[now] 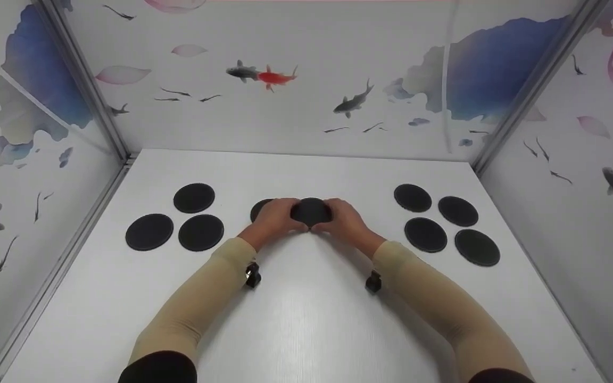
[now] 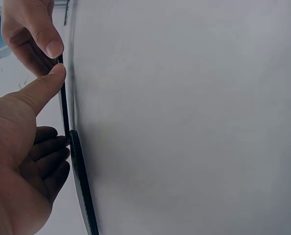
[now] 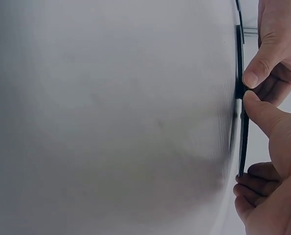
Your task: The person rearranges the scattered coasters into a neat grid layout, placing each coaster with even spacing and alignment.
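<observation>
Both hands hold one round black coaster (image 1: pixel 311 213) near the middle of the table, one on each side of it. My left hand (image 1: pixel 276 215) grips the left edge and my right hand (image 1: pixel 346 219) the right edge, with the thumbs almost meeting at the near rim. Seen edge-on in the right wrist view, the held coaster (image 3: pixel 244 142) lies between thumb and fingers. A second black coaster (image 1: pixel 257 210) lies on the table, partly hidden behind the left hand; its dark edge (image 2: pixel 82 178) shows below the held one in the left wrist view.
Three black coasters lie at the left, one of them the leftmost coaster (image 1: pixel 149 232). Several more lie at the right, including the nearest coaster (image 1: pixel 477 248). The white table (image 1: pixel 312 319) is bordered by printed panels, with a back wall (image 1: pixel 296 122) behind it.
</observation>
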The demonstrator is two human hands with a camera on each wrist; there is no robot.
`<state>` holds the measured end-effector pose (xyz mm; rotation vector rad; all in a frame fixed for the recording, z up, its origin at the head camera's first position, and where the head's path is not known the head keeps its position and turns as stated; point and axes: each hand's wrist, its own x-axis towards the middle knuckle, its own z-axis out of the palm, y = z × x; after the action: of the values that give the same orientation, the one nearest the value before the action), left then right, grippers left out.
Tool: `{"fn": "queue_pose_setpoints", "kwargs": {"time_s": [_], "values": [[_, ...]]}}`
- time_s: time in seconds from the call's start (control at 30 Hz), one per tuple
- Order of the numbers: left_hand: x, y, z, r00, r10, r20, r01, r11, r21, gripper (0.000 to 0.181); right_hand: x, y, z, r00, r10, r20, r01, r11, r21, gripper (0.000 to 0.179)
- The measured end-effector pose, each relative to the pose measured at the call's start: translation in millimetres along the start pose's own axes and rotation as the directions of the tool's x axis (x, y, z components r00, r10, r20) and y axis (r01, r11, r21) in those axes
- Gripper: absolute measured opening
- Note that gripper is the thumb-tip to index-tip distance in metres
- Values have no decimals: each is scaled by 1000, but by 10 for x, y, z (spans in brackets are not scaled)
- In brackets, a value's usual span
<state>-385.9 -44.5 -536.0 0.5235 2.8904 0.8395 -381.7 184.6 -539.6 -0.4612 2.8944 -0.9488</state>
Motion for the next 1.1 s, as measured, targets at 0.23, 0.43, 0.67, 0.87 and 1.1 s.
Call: {"fn": "queue_pose_setpoints", "kwargs": {"time_s": [0.23,0.43,0.67,0.87,1.1], "values": [[-7,16,25,1000,17,5,-17,1000,16,68,-20,-1,18,999,39,7,-39,999,26,67],[-3,27,48,999,40,7,-40,997,63,62,-29,-51,5,997,63,36,-63,998,-10,64],[-29,57,41,999,39,7,-40,996,81,58,-11,-98,-19,995,74,70,-68,995,-75,61],[-33,64,45,999,24,26,-27,993,114,62,-1,-73,14,995,75,68,-68,993,-97,62],[-32,87,6,999,39,23,-42,992,122,59,23,-86,5,994,94,59,-88,991,-104,63]]}}
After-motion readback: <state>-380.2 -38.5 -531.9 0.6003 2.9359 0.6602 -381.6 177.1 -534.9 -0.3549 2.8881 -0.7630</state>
